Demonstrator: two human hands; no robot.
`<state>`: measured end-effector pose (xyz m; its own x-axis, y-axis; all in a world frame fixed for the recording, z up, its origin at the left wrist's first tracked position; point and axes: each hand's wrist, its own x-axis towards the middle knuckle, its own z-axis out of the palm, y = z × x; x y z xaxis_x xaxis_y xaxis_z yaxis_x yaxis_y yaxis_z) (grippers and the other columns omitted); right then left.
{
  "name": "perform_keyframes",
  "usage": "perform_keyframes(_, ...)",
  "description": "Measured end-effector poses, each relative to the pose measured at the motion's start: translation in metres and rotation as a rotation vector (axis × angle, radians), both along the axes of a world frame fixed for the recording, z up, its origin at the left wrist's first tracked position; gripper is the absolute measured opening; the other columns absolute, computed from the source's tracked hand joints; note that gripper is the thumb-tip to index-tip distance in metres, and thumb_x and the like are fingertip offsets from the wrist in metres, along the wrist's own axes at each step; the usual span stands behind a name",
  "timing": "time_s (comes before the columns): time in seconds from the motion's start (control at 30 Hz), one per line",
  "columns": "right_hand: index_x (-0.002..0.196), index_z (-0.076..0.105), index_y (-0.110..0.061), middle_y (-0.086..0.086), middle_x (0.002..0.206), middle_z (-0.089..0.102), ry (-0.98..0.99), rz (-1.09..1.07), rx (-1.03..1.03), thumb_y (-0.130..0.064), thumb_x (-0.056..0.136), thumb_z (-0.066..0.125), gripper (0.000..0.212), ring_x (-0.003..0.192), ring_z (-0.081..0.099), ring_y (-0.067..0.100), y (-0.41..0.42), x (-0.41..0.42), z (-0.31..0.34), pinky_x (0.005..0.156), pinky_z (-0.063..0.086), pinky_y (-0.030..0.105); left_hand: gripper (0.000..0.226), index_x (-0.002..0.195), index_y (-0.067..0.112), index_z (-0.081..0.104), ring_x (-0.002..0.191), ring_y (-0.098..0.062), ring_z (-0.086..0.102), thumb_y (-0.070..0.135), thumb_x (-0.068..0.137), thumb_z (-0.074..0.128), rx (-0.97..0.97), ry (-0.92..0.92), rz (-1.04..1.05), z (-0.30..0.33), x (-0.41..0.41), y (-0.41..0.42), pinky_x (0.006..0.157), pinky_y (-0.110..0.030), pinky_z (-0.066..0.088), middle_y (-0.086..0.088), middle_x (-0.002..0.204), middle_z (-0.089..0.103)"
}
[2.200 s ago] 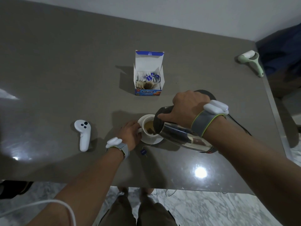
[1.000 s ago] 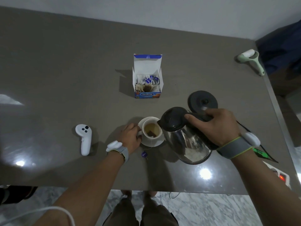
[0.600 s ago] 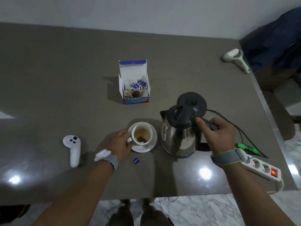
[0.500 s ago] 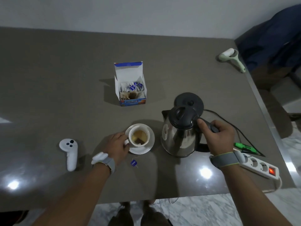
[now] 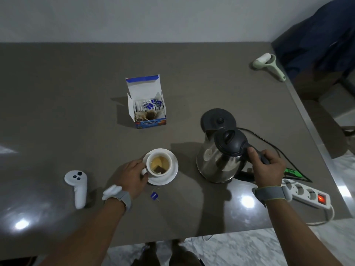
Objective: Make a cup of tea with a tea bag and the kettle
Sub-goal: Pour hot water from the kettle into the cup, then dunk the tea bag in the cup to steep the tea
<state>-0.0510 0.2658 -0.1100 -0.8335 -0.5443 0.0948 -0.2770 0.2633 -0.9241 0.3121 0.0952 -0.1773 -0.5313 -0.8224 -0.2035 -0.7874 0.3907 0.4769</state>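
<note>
A white cup (image 5: 159, 163) on a white saucer (image 5: 172, 174) holds pale tea with a tea bag sunk in it. The bag's blue tag (image 5: 154, 195) lies on the table just in front of the saucer. My left hand (image 5: 132, 178) grips the cup's handle. A steel kettle (image 5: 219, 162) with a black lid stands upright to the right of the cup, and my right hand (image 5: 266, 166) is closed around its black handle. The round black kettle base (image 5: 217, 119) lies just behind the kettle. An open tea bag box (image 5: 147, 104) stands further back.
A white controller (image 5: 77, 186) lies left of my left hand. A white power strip (image 5: 307, 194) with a lit red switch sits by the right edge, with a black cable and a green item near it. A pale green roller (image 5: 268, 65) lies at the far right corner.
The kettle went from tilted over the cup to upright and moved right, away from the cup and toward its base. My left hand stayed on the cup.
</note>
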Motion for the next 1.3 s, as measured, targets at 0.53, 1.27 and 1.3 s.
perform_keyframes(0.53,0.066,0.055,-0.005,-0.014,0.048,0.051,-0.061,0.008,-0.016,-0.014,0.094,0.071,0.034,0.040,0.050,-0.004,0.008,-0.007,-0.005,0.037,0.039,0.006,0.016,0.103,0.015,0.067,0.114,-0.027,0.058,0.020,0.088,0.061,0.015,-0.042,0.020,0.009,-0.003,0.003,0.090,-0.031,0.044,-0.002,0.126,0.062)
perform_keyframes(1.27,0.089,0.078,-0.011,0.003,0.068,0.071,-0.047,0.517,0.154,-0.012,0.091,0.075,0.004,0.062,0.063,0.009,-0.027,0.142,0.040,0.065,0.053,0.028,0.022,0.110,0.021,0.065,0.117,-0.027,0.053,0.027,0.089,0.061,-0.002,0.005,0.031,-0.004,0.003,0.003,0.091,-0.028,0.036,-0.002,0.129,0.059)
perform_keyframes(1.3,0.092,0.079,-0.014,0.003,0.063,0.068,-0.156,0.570,0.269,-0.014,0.091,0.075,0.004,0.058,0.058,0.008,-0.033,0.155,0.025,0.064,0.052,0.031,0.022,0.110,0.020,0.065,0.117,-0.028,0.053,0.026,0.089,0.062,0.002,0.007,0.033,-0.006,0.003,0.003,0.093,-0.030,0.037,-0.002,0.129,0.059)
